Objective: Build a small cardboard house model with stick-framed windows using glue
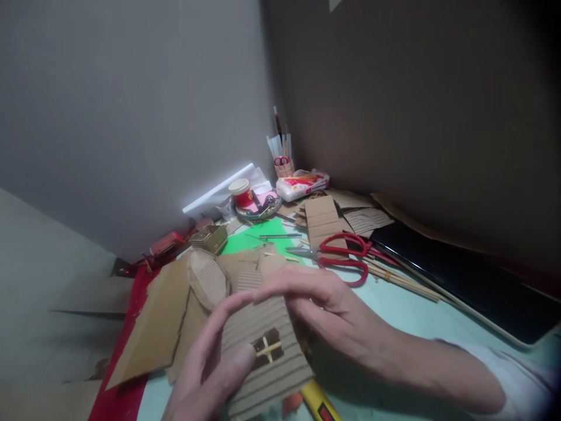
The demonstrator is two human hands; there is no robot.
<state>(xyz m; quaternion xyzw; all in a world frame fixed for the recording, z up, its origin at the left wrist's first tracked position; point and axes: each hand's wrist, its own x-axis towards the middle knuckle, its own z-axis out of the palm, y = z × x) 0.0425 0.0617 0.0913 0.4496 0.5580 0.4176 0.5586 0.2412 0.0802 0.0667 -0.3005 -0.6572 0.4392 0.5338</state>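
Observation:
Between my hands is a corrugated cardboard panel (274,383) with a small window opening crossed by thin wooden sticks. My left hand (214,362) grips its left side, thumb on the front near the window. At the top edge, my right hand (324,298) is curled with its fingertips against the cardboard; part of those fingers is hidden behind the panel. Under the lower right corner lies a yellow tool handle (319,400), partly covered. Red-handled scissors (342,257) rest just beyond my right hand.
Cardboard pieces (153,327) lie at left. A green sheet (249,237), a tray with a red cup (244,196), a pen holder (284,168) and a plastic packet (302,186) stand toward the wall corner. Thin sticks (403,283) and a black flat panel (464,280) are at right.

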